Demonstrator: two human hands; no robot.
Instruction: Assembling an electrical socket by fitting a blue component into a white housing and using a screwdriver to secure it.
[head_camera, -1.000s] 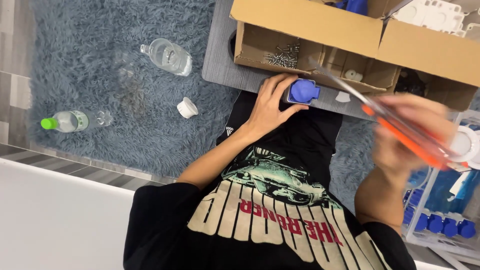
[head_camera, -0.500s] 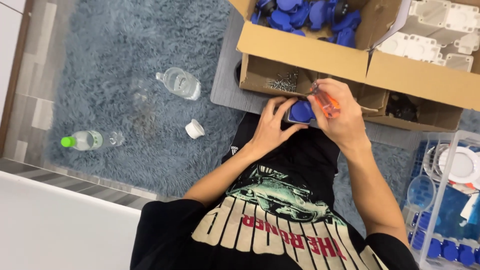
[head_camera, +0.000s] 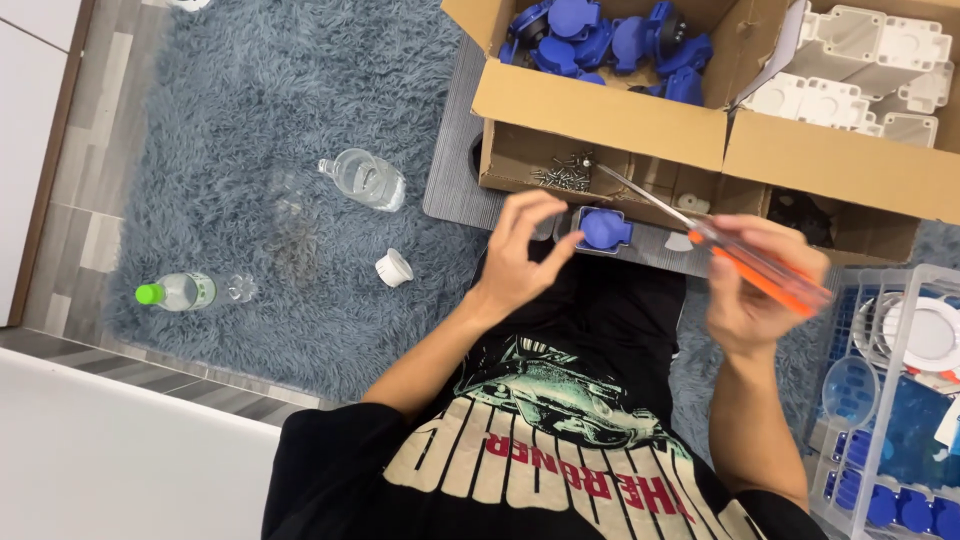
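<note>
One screwdriver (head_camera: 745, 262) in right hand (head_camera: 752, 300); one blue cap (head_camera: 604, 229); two bottles.

I saw even, bright indoor light with soft shadows, slight motion blur on my right hand (head_camera: 765, 290) and screwdriver (head_camera: 740, 262), and the rug (head_camera: 250, 150) staying fairly sharp.

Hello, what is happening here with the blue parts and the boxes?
A seated person holds an orange-handled screwdriver in the right hand; its metal tip points at a small pile of screws in an open cardboard box. The left hand hovers with curled fingers beside a blue plastic part lying on a grey board. More blue parts fill the box behind.
</note>
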